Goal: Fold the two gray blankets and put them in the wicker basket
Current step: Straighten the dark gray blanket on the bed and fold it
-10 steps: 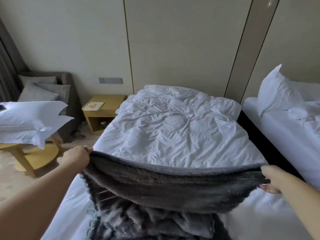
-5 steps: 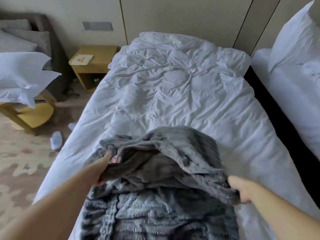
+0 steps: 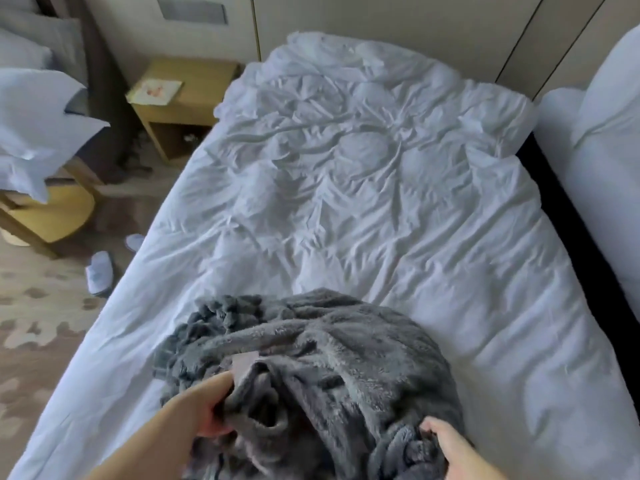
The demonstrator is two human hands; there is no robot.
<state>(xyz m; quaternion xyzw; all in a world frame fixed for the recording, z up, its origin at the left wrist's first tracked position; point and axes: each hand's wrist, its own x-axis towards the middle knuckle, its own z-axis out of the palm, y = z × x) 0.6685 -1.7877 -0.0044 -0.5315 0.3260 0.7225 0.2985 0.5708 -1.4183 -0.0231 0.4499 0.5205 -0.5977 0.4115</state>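
Rumpled white duvet covers the bed that fills the head view, and the gray blanket lies bunched at its near end.

A second ago that blanket's edge was stretched taut and high between two widely spread hands. Now it has dropped into a loose heap on the duvet, and both hands are low and closer together. The left hand has its fingers curled round a gathered fold just beside a pale sewn label. The right hand clutches a wad of fabric at the heap's right edge.

No flat fold shows yet, so I judge the folding barely begun, with the edges needing to be found and squared again. A knobblier gray patch at the heap's far left may be the second blanket; I cannot tell. The wicker basket is not in view.

Left of the bed stands a wooden nightstand. White pillows are stacked above a yellow table, and white slippers lie on patterned carpet. A second white bed sits to the right.
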